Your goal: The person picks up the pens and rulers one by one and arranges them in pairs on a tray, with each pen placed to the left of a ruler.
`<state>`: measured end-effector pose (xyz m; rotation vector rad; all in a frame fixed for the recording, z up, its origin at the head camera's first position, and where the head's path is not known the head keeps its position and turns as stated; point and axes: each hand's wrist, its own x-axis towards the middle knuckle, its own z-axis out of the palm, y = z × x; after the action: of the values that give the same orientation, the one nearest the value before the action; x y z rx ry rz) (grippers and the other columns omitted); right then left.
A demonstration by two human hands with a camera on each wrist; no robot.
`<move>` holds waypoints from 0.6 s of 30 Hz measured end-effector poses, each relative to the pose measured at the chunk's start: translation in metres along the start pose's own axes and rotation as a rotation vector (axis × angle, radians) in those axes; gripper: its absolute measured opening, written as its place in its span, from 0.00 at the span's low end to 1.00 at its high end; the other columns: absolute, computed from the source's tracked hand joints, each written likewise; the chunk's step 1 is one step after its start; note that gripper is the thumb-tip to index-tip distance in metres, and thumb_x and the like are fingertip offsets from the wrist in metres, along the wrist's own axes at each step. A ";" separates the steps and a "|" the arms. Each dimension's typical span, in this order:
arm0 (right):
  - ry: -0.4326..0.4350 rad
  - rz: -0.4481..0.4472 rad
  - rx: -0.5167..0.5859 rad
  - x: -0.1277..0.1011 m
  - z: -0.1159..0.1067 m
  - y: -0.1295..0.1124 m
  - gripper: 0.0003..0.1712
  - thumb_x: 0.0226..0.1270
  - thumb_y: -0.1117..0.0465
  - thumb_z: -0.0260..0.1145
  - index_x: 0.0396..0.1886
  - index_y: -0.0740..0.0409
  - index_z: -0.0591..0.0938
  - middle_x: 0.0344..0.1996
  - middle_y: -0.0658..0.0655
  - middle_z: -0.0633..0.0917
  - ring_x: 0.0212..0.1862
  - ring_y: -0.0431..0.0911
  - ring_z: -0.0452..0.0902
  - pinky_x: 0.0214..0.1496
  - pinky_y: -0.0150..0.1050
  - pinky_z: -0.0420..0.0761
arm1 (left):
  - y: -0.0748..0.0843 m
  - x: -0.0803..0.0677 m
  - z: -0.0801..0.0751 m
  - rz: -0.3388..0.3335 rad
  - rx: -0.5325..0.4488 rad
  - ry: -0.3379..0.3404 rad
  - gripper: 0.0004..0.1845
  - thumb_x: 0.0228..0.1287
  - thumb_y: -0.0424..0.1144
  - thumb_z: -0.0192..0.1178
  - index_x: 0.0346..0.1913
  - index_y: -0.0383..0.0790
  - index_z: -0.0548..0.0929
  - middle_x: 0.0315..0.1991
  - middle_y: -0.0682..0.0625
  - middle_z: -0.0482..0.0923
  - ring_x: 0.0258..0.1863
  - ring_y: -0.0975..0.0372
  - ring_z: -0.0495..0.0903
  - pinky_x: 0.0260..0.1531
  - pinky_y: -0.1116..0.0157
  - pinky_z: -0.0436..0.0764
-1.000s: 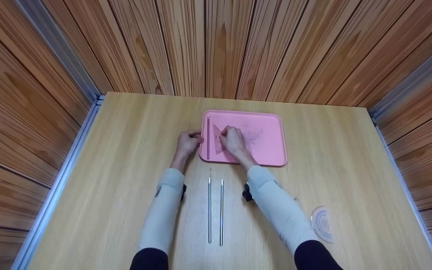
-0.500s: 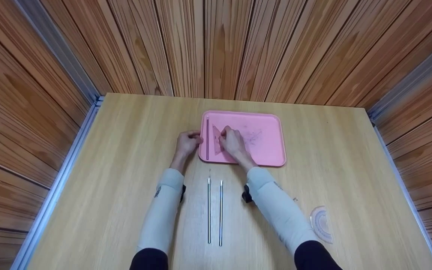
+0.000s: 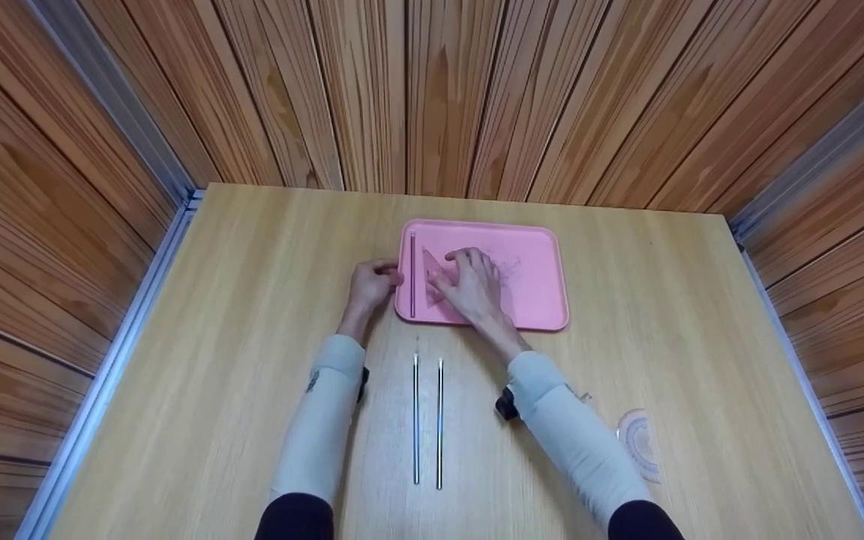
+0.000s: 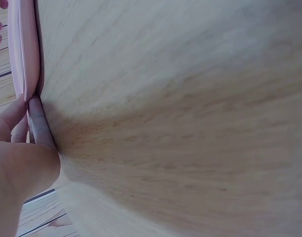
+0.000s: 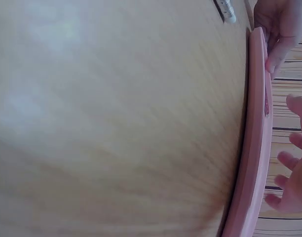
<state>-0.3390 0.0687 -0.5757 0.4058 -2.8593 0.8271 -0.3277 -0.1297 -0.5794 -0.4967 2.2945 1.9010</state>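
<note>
A pink tray (image 3: 533, 304) lies toward the far side of the table. My left hand (image 3: 373, 285) grips its left rim, the thumb on the rim and fingers against the outer side in the left wrist view. Inside the tray, a pencil (image 3: 412, 281) runs along the left side. Beside it lies a see-through triangular set square (image 3: 430, 264), partly hidden by my right hand (image 3: 475, 289). That hand is over the tray with fingers spread and thumb apart, holding nothing. In the right wrist view its fingers (image 5: 288, 160) stand loosely apart above the rim.
Two pencils, a left one (image 3: 416, 420) and a right one (image 3: 440, 424), lie side by side on the wooden table (image 3: 237, 360) between my forearms. A clear protractor (image 3: 636, 445) lies near my right sleeve. Plank walls (image 3: 372, 97) enclose the back and sides.
My right hand has let go of the set square; its fingers have spread and it has shifted slightly right. The left hand stays at the tray's rim.
</note>
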 end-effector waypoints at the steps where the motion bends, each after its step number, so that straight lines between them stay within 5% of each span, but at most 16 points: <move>1: -0.009 -0.004 -0.018 -0.001 -0.002 0.000 0.34 0.61 0.39 0.68 0.60 0.54 0.78 0.62 0.60 0.75 0.69 0.59 0.65 0.71 0.59 0.60 | 0.001 0.001 0.000 -0.002 0.005 0.000 0.19 0.66 0.29 0.59 0.59 0.38 0.82 0.47 0.45 0.82 0.49 0.55 0.79 0.51 0.61 0.79; 7: -0.096 -0.010 -0.116 -0.007 -0.010 0.006 0.51 0.58 0.28 0.63 0.75 0.50 0.65 0.78 0.62 0.57 0.79 0.64 0.42 0.73 0.72 0.44 | 0.001 0.002 0.001 0.015 0.007 0.011 0.19 0.65 0.28 0.59 0.58 0.38 0.82 0.46 0.44 0.82 0.47 0.56 0.80 0.50 0.62 0.80; 18: -0.133 -0.020 -0.192 -0.030 -0.020 0.010 0.58 0.55 0.23 0.60 0.78 0.48 0.59 0.79 0.62 0.53 0.78 0.68 0.40 0.73 0.73 0.38 | 0.000 0.002 0.001 0.020 0.002 0.013 0.18 0.65 0.28 0.59 0.58 0.37 0.83 0.45 0.44 0.82 0.44 0.57 0.80 0.45 0.64 0.80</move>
<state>-0.3120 0.0945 -0.5705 0.4802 -3.0151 0.5338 -0.3294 -0.1286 -0.5803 -0.4894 2.3176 1.9096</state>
